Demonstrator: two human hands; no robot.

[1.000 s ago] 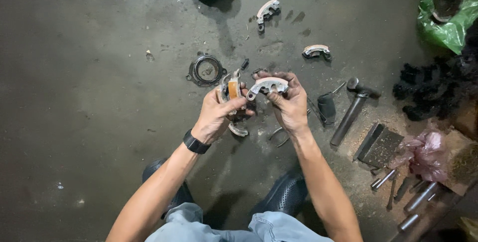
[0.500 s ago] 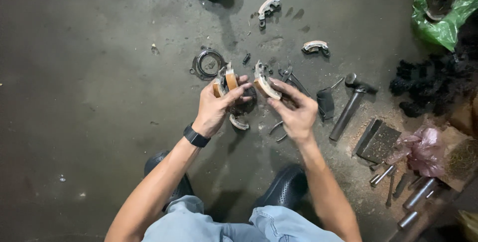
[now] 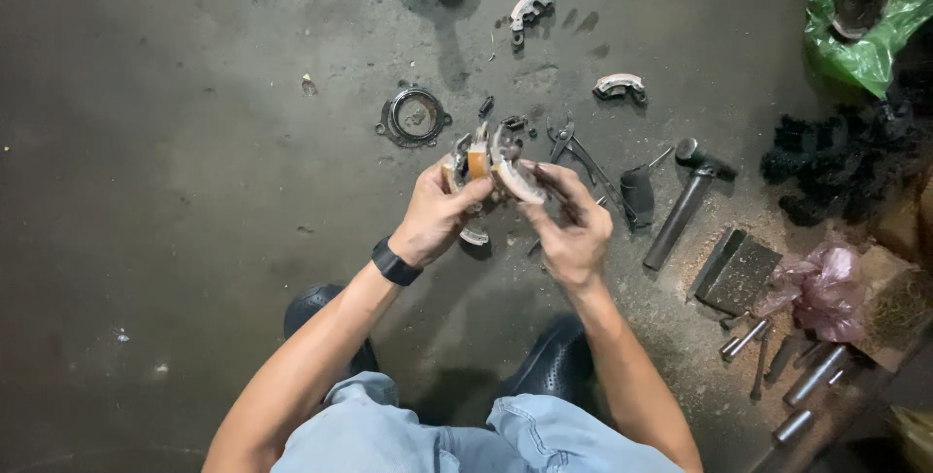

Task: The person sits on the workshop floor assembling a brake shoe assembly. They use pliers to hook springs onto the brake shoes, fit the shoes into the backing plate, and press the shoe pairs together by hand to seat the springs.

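The left hand (image 3: 435, 215) pinches a curved metal shoe with an orange lining (image 3: 475, 158), while the right hand (image 3: 569, 225) grips a second, pale-lined curved shoe (image 3: 512, 174) pressed against it. Just beyond the shoes on the dark, gritty concrete lie slim pliers (image 3: 573, 147); a steel hammer (image 3: 685, 196) lies right of them.

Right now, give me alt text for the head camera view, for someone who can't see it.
Seen from above, a person crouched over a dark concrete floor holds a small metal assembly with curved shoe pieces between the left hand and right hand. Pliers, a hammer, a ring-shaped part, loose shoes and bolts lie around, with a green bag top right.
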